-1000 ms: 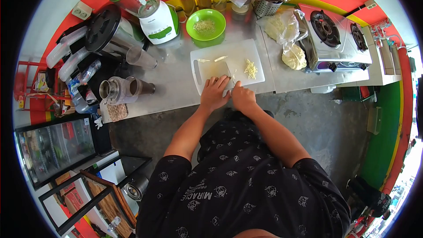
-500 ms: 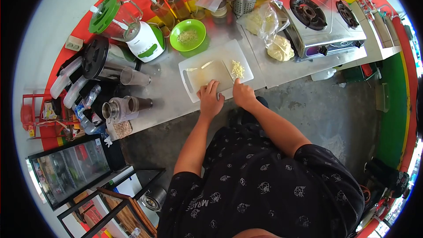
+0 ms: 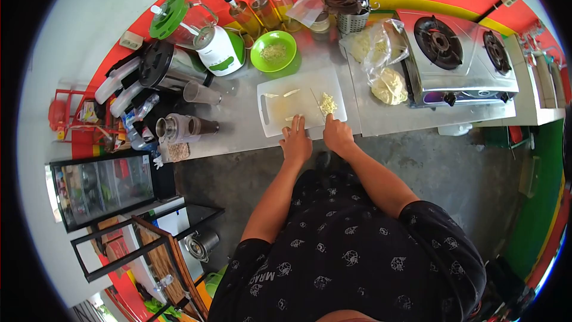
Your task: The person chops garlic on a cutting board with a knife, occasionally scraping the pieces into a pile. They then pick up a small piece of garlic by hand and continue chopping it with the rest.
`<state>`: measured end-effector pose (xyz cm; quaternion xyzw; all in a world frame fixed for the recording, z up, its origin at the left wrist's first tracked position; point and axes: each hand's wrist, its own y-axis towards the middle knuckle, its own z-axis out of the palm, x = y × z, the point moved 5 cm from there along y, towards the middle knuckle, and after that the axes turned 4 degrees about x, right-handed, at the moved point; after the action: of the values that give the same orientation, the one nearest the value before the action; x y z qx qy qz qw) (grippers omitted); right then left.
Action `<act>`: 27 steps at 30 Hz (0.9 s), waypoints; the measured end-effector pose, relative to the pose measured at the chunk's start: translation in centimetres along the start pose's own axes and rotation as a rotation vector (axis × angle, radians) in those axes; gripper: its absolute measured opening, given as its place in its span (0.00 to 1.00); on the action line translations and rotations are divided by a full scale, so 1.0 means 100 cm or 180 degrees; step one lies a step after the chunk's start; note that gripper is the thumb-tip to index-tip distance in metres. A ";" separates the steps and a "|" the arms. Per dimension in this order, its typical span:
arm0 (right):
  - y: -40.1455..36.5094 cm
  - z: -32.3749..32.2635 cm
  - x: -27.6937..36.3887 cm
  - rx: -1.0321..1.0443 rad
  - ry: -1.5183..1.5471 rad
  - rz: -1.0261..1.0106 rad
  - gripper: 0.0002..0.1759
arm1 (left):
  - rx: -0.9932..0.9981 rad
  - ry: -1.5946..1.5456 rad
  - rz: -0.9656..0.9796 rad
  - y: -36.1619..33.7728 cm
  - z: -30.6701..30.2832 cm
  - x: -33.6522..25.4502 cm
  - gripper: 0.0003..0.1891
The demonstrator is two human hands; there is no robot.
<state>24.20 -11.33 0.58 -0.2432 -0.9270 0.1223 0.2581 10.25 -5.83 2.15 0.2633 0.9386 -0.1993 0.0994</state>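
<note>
A white cutting board (image 3: 332, 79) lies on the steel counter. My left hand (image 3: 296, 142) rests on its near edge, fingers stretched forward, the fingertips touching a pale strip (image 3: 289, 118) of food. My right hand (image 3: 338, 136) is closed round a knife (image 3: 315, 96); its handle is hidden in the grip, and the thin blade points away over the board. Just right of the blade sits a small heap of chopped pale pieces (image 3: 328, 105). Two more pale strips (image 3: 291, 92) lie toward the board's far left. Behind the board stands a green bowl (image 3: 291, 52) containing shredded pale food.
To the left are a blender (image 3: 220, 50), a clear cup (image 3: 201, 92) and a steel-topped jar (image 3: 173, 127). Pump bottles (image 3: 262, 12) and a utensil holder (image 3: 353, 22) line the wall. A plastic bag (image 3: 381, 45) and a gas stove (image 3: 465, 77) are at right.
The camera view has turned, so the counter appears farther right and lower. My left fingers are straighter, and a pale strip now shows at their tips. My right hand still holds the knife.
</note>
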 end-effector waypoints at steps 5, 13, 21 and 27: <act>-0.005 0.010 0.007 0.0151 0.0218 -0.0173 0.10 | 0.0058 0.0342 -0.0056 0.001 0.010 0.001 0.44; -0.006 0.008 0.022 0.0314 0.0343 -0.0129 0.18 | -0.0103 0.0218 0.0292 0.002 0.005 -0.001 0.44; -0.003 0.030 0.011 0.0398 -0.0112 0.0169 0.19 | -0.0287 0.0194 0.0741 -0.001 -0.001 0.022 0.43; -0.007 0.019 0.033 0.0163 0.0278 0.0088 0.21 | -0.0432 0.0223 0.0916 0.004 0.005 0.036 0.47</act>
<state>20.49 -10.42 0.62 -0.2543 -0.9080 0.1389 0.3027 7.47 -4.08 0.48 0.3945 0.9054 -0.1099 0.1117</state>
